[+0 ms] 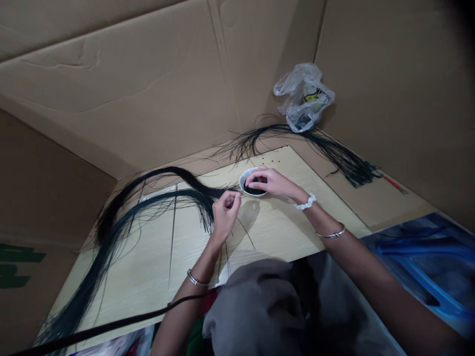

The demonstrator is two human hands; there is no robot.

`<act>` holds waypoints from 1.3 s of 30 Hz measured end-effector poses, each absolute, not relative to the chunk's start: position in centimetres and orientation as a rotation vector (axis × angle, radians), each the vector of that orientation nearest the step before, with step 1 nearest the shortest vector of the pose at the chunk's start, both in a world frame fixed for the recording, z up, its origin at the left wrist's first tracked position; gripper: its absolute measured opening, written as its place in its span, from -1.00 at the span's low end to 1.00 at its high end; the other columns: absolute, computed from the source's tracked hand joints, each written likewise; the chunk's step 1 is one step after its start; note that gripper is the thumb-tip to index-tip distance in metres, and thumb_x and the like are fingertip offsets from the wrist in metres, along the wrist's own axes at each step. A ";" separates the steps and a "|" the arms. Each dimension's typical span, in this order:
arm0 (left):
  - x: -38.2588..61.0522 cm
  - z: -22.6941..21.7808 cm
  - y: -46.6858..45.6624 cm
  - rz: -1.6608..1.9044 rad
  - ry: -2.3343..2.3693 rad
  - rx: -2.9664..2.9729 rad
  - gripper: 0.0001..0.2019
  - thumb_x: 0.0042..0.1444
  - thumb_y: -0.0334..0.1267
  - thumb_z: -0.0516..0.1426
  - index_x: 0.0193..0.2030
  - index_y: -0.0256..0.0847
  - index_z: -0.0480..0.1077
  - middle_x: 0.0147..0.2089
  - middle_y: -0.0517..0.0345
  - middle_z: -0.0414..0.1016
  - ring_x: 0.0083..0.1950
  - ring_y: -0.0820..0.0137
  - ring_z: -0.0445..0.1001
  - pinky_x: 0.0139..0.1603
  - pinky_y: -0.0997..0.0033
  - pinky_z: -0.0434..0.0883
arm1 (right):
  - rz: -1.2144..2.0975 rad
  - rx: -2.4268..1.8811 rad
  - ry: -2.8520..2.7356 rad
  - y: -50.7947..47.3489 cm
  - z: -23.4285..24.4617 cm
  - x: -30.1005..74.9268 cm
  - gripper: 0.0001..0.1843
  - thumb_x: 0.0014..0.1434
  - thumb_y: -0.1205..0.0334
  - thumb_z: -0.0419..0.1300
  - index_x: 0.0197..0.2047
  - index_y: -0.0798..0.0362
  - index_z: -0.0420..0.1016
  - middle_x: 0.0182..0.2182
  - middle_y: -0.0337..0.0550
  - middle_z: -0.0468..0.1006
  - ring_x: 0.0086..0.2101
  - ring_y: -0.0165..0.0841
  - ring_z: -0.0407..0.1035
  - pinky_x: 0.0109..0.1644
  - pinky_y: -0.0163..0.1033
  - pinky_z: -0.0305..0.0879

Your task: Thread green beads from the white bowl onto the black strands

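Observation:
A small white bowl [242,181] stands on the pale board, with small dark green and red pieces [256,191] inside, too fine to name. My right hand [272,182] reaches over its rim, thumb and fingers closed together in the bowl; what they pinch is hidden. Just left of the bowl, my left hand [225,210] is closed in a pinch, and anything between its fingertips is too small to make out. Beside it lie the ends of a black bundle of long thin strands [148,174] and a dark green strand bundle [122,225].
Cardboard walls [148,94] enclose the pale board [289,227]. Another dark strand bundle [334,153] lies at the back right, below a clear plastic bag [306,96] and near a thin red object [395,185]. A dark cord [122,324] crosses the lower left. Blue plastic [419,267] shows at right.

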State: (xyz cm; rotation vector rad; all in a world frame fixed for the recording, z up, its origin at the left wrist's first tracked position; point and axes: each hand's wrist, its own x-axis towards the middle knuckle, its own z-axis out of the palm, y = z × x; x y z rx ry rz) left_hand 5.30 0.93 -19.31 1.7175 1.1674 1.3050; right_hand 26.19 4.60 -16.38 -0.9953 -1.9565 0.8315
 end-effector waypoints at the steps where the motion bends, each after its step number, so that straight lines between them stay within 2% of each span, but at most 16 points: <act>1: 5.3 -19.3 0.9 1.304 1.163 1.716 -0.75 0.21 -0.06 0.20 -0.31 -0.22 0.48 -0.46 0.22 0.39 -0.45 0.49 0.28 -0.41 0.51 0.21 | 0.828 -0.995 -1.957 4.6 -16.4 26.2 -0.83 0.24 0.14 0.24 -0.19 0.01 0.64 -0.17 -0.13 0.59 -0.08 -0.26 0.34 0.04 -0.17 0.20; 8: 5.3 -19.3 0.9 1.282 1.137 1.725 -0.76 0.21 -0.08 0.20 -0.30 -0.22 0.48 -0.46 0.22 0.40 -0.45 0.49 0.29 -0.40 0.51 0.21 | 0.799 -0.967 -2.008 4.6 -16.4 26.5 -0.81 0.23 0.11 0.25 -0.22 0.01 0.65 -0.21 -0.12 0.59 -0.07 -0.24 0.34 0.07 -0.15 0.19; 17: 4.9 -18.9 0.9 1.173 1.113 1.802 -0.77 0.17 -0.11 0.22 -0.38 -0.23 0.46 -0.56 0.28 0.21 -0.52 0.52 0.08 -0.48 0.49 0.02 | 0.814 -0.972 -2.096 4.6 -16.0 26.9 -0.80 0.21 0.10 0.26 -0.24 0.02 0.66 -0.20 -0.11 0.58 -0.10 -0.25 0.36 0.07 -0.17 0.19; 28: 4.8 -18.8 1.1 1.194 1.106 1.767 -0.79 0.19 -0.13 0.20 -0.34 -0.23 0.47 -0.55 0.29 0.20 -0.52 0.53 0.07 -0.48 0.49 0.02 | 1.066 -0.941 -1.987 4.7 -16.5 26.8 -0.72 0.20 0.04 0.27 -0.19 0.08 0.64 -0.21 -0.12 0.58 -0.21 -0.33 0.40 -0.08 -0.24 0.25; 39: 4.6 -18.7 1.1 1.158 1.080 1.766 -0.76 0.22 -0.09 0.18 -0.34 -0.24 0.45 -0.53 0.26 0.24 -0.51 0.52 0.10 -0.48 0.48 0.04 | 1.188 -0.874 -1.914 4.9 -16.7 26.6 -0.67 0.18 -0.01 0.29 -0.18 0.09 0.64 -0.20 -0.11 0.60 -0.19 -0.32 0.43 -0.06 -0.22 0.28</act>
